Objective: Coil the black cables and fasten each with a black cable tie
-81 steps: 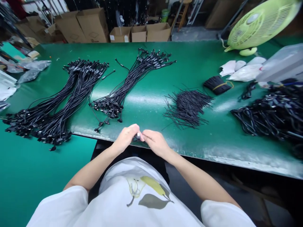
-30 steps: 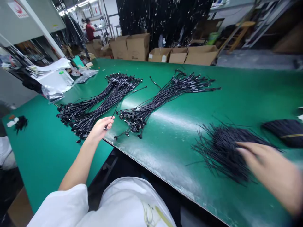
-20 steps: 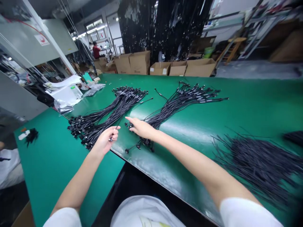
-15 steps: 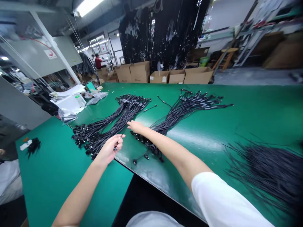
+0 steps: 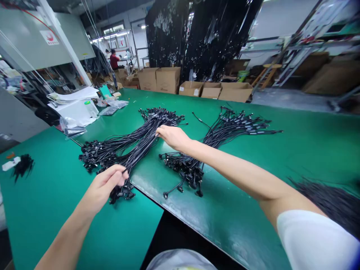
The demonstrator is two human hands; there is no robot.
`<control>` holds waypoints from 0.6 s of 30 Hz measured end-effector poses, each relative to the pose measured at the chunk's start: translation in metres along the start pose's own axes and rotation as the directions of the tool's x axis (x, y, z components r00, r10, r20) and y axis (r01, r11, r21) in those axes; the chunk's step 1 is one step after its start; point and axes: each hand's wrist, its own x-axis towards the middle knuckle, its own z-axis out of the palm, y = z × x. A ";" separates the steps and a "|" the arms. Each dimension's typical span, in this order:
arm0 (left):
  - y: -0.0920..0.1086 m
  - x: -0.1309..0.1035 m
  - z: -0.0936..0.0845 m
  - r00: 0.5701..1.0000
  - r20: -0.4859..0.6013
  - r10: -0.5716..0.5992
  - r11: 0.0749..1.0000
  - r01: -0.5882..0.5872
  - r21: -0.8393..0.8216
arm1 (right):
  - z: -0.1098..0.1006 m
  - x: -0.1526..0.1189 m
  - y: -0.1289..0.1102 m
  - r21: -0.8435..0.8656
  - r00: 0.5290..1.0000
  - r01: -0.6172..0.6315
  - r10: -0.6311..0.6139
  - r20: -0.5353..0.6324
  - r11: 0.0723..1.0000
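Note:
A black cable runs between my two hands, low over the near side of the left pile of black cables. My left hand is closed on it near the connector end. Farther along, my right hand pinches the same cable close to the pile's far end. Black connectors lie just beyond my left fingers. A second pile of black cables lies to the right, partly behind my right forearm, with connectors at both ends.
Thin black strands lie at the right, and a small black bundle at the far left. Papers and plastic bags sit at the back left. Cardboard boxes stand beyond the green table. A person sits in the background.
My left hand has moved left and my right hand away from me and slightly right, so they are farther apart. The cable between them now stretches along the left pile. The camera view has shifted.

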 end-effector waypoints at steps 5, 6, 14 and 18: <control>0.007 -0.018 -0.009 0.997 0.078 -0.016 0.994 0.024 -0.102 | -0.024 -0.005 -0.015 0.005 0.960 0.029 -0.026 -0.278 1.000; 0.010 -0.019 -0.008 0.994 0.097 -0.048 0.977 0.067 -0.202 | -0.025 0.000 -0.007 -0.019 0.959 0.012 -0.017 -0.283 1.000; 0.018 -0.026 -0.005 0.996 -0.044 -0.078 0.530 0.004 -0.848 | -0.031 -0.039 0.093 -0.259 0.906 -0.418 0.376 -0.196 0.871; -0.011 -0.003 0.039 0.985 -0.016 -0.174 0.779 0.128 -0.614 | -0.035 -0.111 0.058 -0.446 0.948 -0.241 0.307 0.082 0.862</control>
